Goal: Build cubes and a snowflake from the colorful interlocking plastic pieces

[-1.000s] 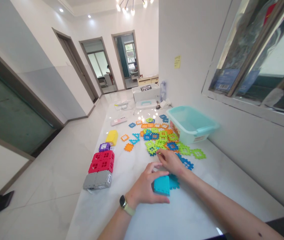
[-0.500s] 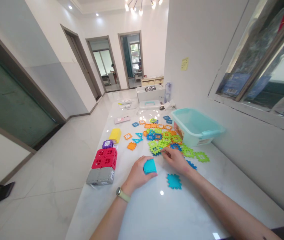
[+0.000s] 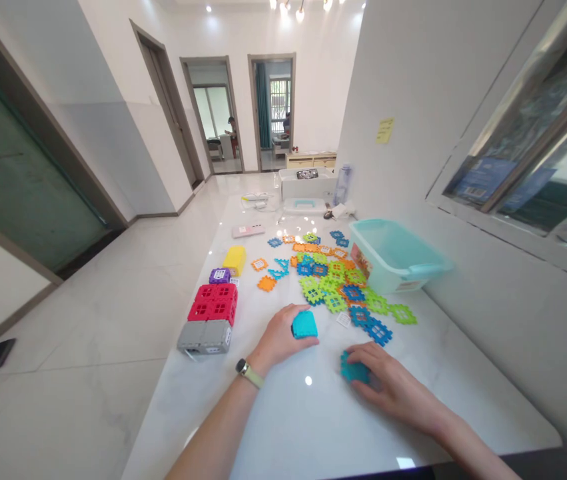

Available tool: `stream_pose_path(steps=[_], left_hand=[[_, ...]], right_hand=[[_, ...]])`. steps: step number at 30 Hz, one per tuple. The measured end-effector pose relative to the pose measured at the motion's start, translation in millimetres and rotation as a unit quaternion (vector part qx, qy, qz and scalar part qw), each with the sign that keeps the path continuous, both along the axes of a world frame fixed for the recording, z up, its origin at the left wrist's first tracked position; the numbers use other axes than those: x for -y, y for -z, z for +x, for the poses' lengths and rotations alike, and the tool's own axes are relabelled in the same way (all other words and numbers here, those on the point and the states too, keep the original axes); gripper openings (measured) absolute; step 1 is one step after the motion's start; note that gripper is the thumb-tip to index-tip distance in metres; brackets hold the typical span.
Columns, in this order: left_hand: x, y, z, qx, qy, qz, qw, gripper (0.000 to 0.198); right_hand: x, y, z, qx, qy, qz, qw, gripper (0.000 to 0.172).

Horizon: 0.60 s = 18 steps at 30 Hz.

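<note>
My left hand (image 3: 283,337), with a watch on its wrist, is closed around a small turquoise block (image 3: 305,325) built from interlocking tiles. To its right, my right hand (image 3: 388,377) reaches over a turquoise square tile (image 3: 352,367) with notched edges. Thumb and fingers are at opposite edges of this tile, and the palm side hides part of it. Beyond both hands lies a loose pile of notched tiles, with green tiles (image 3: 334,303), blue tiles (image 3: 378,331) and orange tiles (image 3: 266,283) among them.
On the table's left stand a grey block (image 3: 206,337), a red block (image 3: 213,303), a purple block (image 3: 220,275) and a yellow block (image 3: 234,260). A mint plastic bin (image 3: 388,273) sits by the right wall. Farther back are a pink case (image 3: 248,231) and a white lid (image 3: 304,206).
My right hand has come back from the tile pile to the turquoise square tile nearer me. My left hand keeps the turquoise block. The camera view has shifted slightly.
</note>
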State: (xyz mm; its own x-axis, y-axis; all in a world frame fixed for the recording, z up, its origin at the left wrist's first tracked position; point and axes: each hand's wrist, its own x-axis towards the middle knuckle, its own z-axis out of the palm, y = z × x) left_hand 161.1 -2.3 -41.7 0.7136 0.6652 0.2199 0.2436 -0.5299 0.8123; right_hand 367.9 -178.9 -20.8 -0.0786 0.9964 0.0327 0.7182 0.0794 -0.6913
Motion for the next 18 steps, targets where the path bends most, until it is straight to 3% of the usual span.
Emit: stream_pose_path(steps=[3,6,9,13,18], left_hand=[[3.2,0.8,0.5,0.001,0.013,0.01,1.0,0.071],[6.4,3.1,1.6,0.0,0.014,0.005,1.0,0.079],[8.2,3.5,1.5,0.005,0.012,-0.021,1.0,0.081],[7.0,-0.2,-0.8,0.027,0.014,-0.055,0.998,0.072],[5.7,-5.6,1.1,0.01,0.005,-0.054,0.998,0.065]], right_hand=[[-16.5,-1.4,2.0,-0.04,0.066,0.01,0.997,0.027],[-47.4,-12.2,-0.7,-0.146,0.123,0.029,0.981,0.036],[-81.9,-19.3,-10.6,-0.214,0.09,0.022,0.973,0.037],[-109.3,-7.0,-26.6,-0.181,0.06,0.057,0.98,0.025],[-108.0,12.8,-36.3,-0.206,0.104,0.057,0.971,0.025]])
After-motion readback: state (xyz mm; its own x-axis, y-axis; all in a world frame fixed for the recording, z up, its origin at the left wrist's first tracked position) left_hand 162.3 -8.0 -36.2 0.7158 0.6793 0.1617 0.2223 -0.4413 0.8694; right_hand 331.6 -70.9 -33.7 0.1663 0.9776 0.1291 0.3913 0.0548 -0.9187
